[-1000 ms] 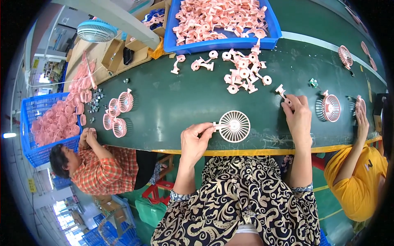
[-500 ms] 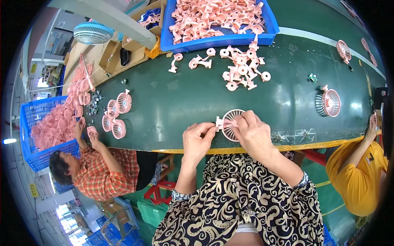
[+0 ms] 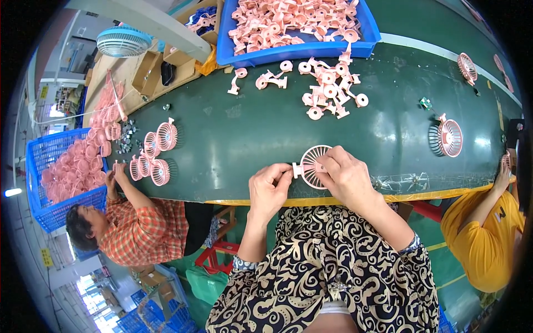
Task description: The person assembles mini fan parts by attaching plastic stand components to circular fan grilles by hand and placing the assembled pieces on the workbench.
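Note:
At the near edge of the green table lies a round pink fan cage (image 3: 312, 154) with thin ribs, its neck pointing left. Thumb and fingertips of my left hand (image 3: 268, 190) are closed on the small crosspiece (image 3: 298, 170) of that neck. My right hand (image 3: 351, 180) covers the cage's right side, with its bent fingers pressed together at the middle. Whatever small part those fingers may pinch is hidden beneath them.
A blue tray (image 3: 297, 55) heaped with pink brackets stands at the far side, and loose pink brackets (image 3: 329, 91) lie before it. Another fan cage (image 3: 449, 137) lies to the right. At left, a co-worker (image 3: 147, 233) handles cages beside a blue basket (image 3: 66, 213).
Both my hands stay at the cage with nearly the same grip. The left co-worker's hands have shifted, and one more cage now lies beside the group near them.

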Demonstrator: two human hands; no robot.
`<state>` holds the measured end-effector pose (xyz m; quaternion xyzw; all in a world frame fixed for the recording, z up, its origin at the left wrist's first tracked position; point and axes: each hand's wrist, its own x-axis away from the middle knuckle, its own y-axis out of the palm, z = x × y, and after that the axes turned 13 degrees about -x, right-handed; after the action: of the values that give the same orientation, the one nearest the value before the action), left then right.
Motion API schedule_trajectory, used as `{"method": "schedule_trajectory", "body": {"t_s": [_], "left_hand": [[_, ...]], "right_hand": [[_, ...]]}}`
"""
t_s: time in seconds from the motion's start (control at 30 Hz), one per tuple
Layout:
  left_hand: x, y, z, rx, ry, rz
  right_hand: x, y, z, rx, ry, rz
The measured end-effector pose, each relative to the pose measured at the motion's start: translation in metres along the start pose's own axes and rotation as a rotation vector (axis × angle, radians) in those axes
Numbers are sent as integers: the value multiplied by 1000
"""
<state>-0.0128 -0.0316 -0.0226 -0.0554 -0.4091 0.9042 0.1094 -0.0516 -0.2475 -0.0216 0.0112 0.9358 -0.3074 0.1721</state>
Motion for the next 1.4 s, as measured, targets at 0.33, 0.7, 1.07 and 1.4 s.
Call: {"method": "schedule_trajectory", "body": {"t_s": [0.33,0.7,1.07,1.4], "left_hand": [[-6,2,6,-52,-9,-69],[-5,29,17,-179,58,100],[-55,-45,-78,-220,46,455],[-60,-221,-281,-1026,-560,834]], "right_hand": [[-3,6,-5,250,68,-171],[-5,6,-8,157,47,-98],[7,-45,-11,32,235,-53],[65,-150,94,714,505,443]]}}
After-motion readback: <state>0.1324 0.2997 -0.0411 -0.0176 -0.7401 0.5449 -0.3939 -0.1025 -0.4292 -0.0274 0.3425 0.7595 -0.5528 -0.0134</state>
